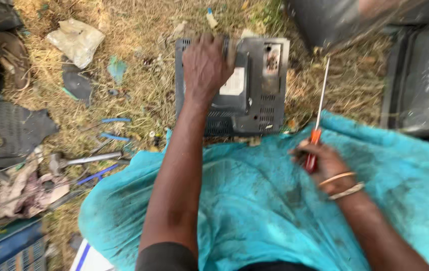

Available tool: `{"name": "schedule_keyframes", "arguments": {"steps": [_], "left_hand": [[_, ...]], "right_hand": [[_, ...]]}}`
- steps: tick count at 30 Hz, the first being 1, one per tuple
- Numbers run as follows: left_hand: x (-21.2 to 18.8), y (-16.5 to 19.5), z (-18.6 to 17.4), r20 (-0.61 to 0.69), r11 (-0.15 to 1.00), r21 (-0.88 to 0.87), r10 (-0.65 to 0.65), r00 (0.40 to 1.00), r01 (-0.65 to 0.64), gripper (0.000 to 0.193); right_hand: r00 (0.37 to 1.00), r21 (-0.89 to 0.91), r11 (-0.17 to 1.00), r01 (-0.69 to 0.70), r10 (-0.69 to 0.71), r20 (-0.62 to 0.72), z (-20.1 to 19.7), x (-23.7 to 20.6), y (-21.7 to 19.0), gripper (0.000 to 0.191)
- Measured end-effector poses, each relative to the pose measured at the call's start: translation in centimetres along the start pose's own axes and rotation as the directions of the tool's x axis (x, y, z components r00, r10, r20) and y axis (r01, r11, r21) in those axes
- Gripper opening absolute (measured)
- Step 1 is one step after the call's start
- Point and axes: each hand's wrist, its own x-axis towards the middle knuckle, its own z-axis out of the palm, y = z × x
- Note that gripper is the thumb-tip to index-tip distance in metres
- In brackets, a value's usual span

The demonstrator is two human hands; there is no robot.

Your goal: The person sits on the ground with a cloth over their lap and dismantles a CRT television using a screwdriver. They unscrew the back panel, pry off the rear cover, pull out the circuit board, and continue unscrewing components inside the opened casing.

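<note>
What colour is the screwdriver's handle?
Orange-red, seen in the head view: the screwdriver sits in the right hand.

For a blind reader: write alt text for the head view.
A left hand presses on the grey back of an old television lying on dry grass, while the right hand holds a long screwdriver above a teal cloth.

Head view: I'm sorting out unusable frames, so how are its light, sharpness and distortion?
Head view: soft, even daylight without hard shadows or glare; centre fairly sharp, so the left hand on the grey casing and the right hand gripping the screwdriver read clearly; edges smear, and the wide lens bends the dark casings at upper right.
</note>
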Motion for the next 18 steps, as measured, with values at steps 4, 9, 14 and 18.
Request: {"name": "schedule_keyframes", "arguments": {"steps": [4,9,14,18], "left_hand": [[0.4,-2.3,2.0,0.06,0.997,-0.002,-0.078,0.995,0.079,0.036],[2.6,-4.1,2.0,-0.103,0.992,-0.049,-0.118,0.988,0.114,0.025],[3.5,-5.8,3.3,-0.112,0.977,-0.129,-0.187,0.976,0.172,0.027],[3.5,-6.6,4.8,-0.353,0.972,-0.149,-0.226,0.908,0.185,0.024]], "right_hand": [[0.926,0.112,0.983,-0.144,0.174,-0.335,4.0,3.9,3.4,0.034],[0.888,0.283,0.959,-0.01,0.139,-0.439,10.4,8.5,2.1,0.04],[0.867,0.128,0.991,0.028,0.04,-0.497,14.1,11.7,-1.1,0.028],[0.853,-0.038,0.998,0.058,-0.069,-0.517,14.7,14.9,-5.9,0.023]]}}
